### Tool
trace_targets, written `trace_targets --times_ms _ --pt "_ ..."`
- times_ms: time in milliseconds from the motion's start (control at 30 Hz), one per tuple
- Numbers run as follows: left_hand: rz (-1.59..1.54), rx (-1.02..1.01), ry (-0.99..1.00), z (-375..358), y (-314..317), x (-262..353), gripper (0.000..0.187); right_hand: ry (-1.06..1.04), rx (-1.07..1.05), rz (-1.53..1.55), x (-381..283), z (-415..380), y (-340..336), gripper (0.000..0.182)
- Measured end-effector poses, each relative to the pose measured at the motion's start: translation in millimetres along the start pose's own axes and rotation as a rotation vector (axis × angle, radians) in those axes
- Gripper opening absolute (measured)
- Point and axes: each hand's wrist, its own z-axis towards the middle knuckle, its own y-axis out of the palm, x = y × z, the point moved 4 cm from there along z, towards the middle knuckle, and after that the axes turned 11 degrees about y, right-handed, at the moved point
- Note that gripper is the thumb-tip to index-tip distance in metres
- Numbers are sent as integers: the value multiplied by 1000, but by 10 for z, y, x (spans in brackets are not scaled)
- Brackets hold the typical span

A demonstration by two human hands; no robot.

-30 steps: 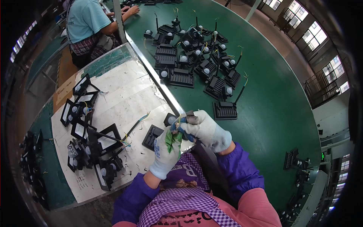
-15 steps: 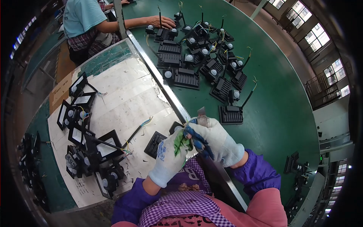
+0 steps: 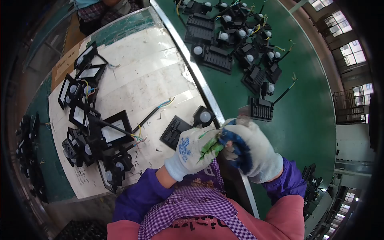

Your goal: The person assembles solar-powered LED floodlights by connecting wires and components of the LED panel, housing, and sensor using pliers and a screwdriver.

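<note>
My left hand and my right hand, both in white knit gloves, meet in front of my chest. The right hand grips a blue-handled cutting tool whose metal tip shows above the fingers. The left hand pinches thin wire ends against the tool. Just beyond the hands a black floodlight with a round white sensor lies on the white sheet, its cable running toward my hands.
Several black floodlights are piled at the sheet's left. More finished lights with sensors lie on the green round table. A metal rail divides the two surfaces. Another person's clothing shows at the top edge.
The view has tilted down and nearer; my hands have dropped closer to my chest, still joined on the tool and wires. The co-worker's arm has left the frame.
</note>
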Motion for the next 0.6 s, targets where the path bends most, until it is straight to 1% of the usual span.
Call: trace_targets --times_ms 33,67,167,200,233,300,333,433,467,500,567,600 --pt "21 -7 21 -13 -14 1 40 17 -27 117 -1 -44 25 9" --pt "39 -11 39 -20 -19 14 40 25 -111 188 -3 -91 26 9" --pt "41 -10 40 -98 -29 13 37 49 39 125 17 -179 50 9" --pt "32 -4 31 -107 -41 42 37 -53 30 -44 6 -123 9 12" --pt "33 11 47 -51 -61 49 36 -46 45 -111 -52 -93 -5 13" --pt "-15 5 -45 -44 -56 11 36 -15 83 -232 -139 -103 44 15" --pt "-30 -2 -85 -26 -78 1 37 -37 49 -168 -117 -80 49 16" --pt "-120 52 -276 117 -166 156 39 -142 -35 -306 -129 -51 110 19" --pt "-217 27 -390 100 -168 149 43 -127 -21 -320 -120 4 87 21" --pt "-371 204 -383 60 -122 150 48 -220 -42 -346 -81 62 59 21" --pt "-335 157 -529 -43 -50 67 51 -159 -55 -272 -68 89 -12 20" --pt "-385 178 -459 -80 5 -27 51 -134 -76 -250 -54 95 -26 19"
